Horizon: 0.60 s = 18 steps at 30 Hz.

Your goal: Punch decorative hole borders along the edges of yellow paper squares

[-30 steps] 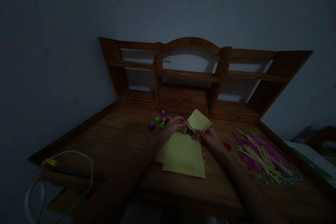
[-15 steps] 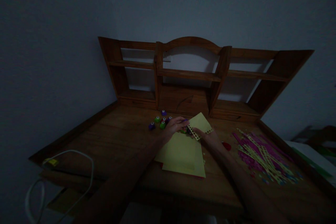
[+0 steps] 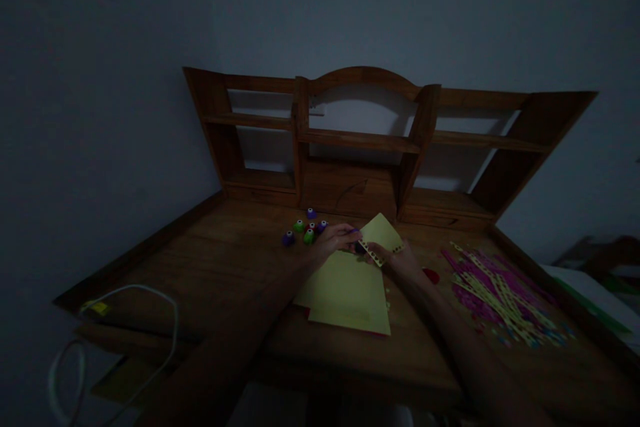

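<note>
My right hand (image 3: 393, 257) is closed on a small sheet of yellow paper (image 3: 383, 232) with punched holes along its near edges. My left hand (image 3: 337, 239) is closed around a purple craft punch (image 3: 355, 231) at the left edge of that sheet; fingers hide most of the punch. Below both hands lies a stack of larger yellow sheets (image 3: 345, 293), with a red edge showing underneath. Just left of my left hand stand several small punches, among them a green punch (image 3: 309, 236) and a purple punch (image 3: 289, 238).
On the right of the wooden desk (image 3: 215, 260) is a pile of punched yellow strips (image 3: 500, 293) and pink strips (image 3: 477, 263) with scattered bits. A red piece (image 3: 431, 275) lies by my right forearm. Behind stands a wooden shelf (image 3: 360, 140); a white cable (image 3: 175, 320) hangs at the left.
The yellow sheet has tilted slightly in my right hand, and its near edge is now more covered by my fingers. My left hand stays at the sheet's left edge with the punch.
</note>
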{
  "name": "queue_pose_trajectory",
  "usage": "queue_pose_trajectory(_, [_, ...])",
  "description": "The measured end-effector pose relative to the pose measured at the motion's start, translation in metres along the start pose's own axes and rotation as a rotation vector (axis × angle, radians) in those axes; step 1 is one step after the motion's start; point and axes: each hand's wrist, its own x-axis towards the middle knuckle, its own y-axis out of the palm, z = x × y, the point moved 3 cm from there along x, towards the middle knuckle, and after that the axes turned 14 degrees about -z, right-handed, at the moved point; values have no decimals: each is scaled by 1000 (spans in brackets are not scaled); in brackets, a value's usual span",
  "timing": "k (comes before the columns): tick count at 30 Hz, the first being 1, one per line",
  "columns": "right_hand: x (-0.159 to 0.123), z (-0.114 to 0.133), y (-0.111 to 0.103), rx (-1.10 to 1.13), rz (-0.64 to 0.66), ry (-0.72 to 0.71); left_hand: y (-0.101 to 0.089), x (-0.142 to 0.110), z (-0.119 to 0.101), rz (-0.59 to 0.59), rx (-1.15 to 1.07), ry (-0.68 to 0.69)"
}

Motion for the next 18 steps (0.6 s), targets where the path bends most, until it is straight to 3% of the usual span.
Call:
queue_pose_trajectory(12, [-1,2,0,19,-5,16,1,-1,0,21,-21,-18])
queue_pose_trajectory(18, [-1,4,0,-6,12,-11,4,-5,-6,-71,-6,-42])
